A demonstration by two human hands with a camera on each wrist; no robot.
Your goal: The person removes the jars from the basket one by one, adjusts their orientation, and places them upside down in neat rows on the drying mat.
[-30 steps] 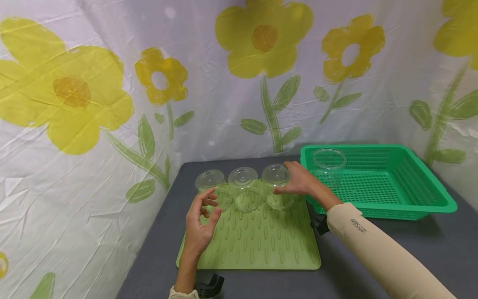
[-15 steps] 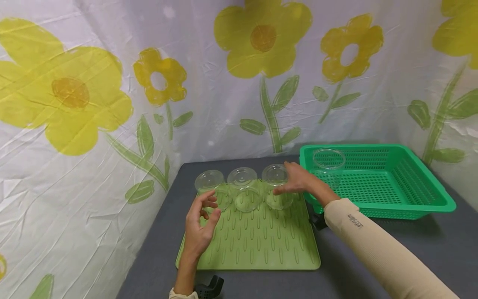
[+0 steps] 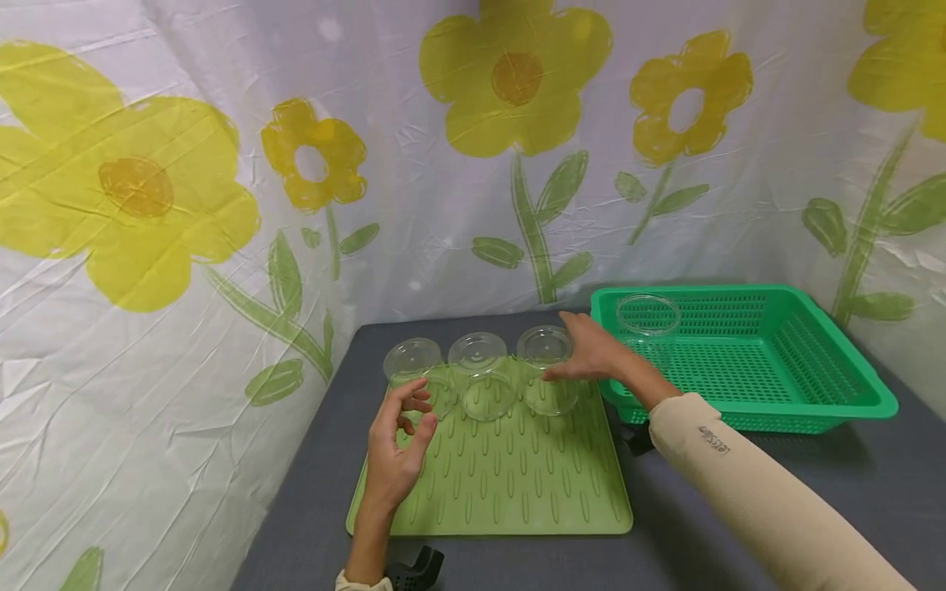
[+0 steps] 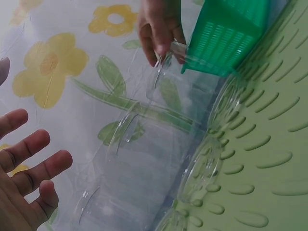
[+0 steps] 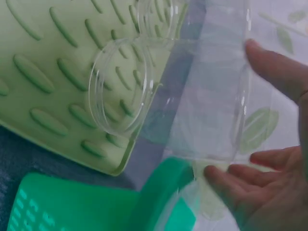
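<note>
Three clear plastic cups stand upside down in a row along the back of a green ridged mat: a left cup (image 3: 412,358), a middle cup (image 3: 478,353) and a right cup (image 3: 544,346). My right hand (image 3: 591,349) is spread around the base of the right cup, thumb in front and fingers behind. In the right wrist view the thumb tip lies right at the cup's edge, and the fingertips (image 5: 211,172) sit just past its other edge. My left hand (image 3: 399,447) hovers in front of the left cup, fingers relaxed and holding nothing.
The green mat (image 3: 495,492) lies on a dark grey table (image 3: 296,509). To its right stands a green slotted basket (image 3: 813,406) with another clear cup (image 3: 649,316) in its left end. A flower-printed white cloth (image 3: 414,230) hangs behind the table.
My right hand's fingers lift and spread slightly at the right cup. The cups and the left hand stay where they were; the head view shifts a little.
</note>
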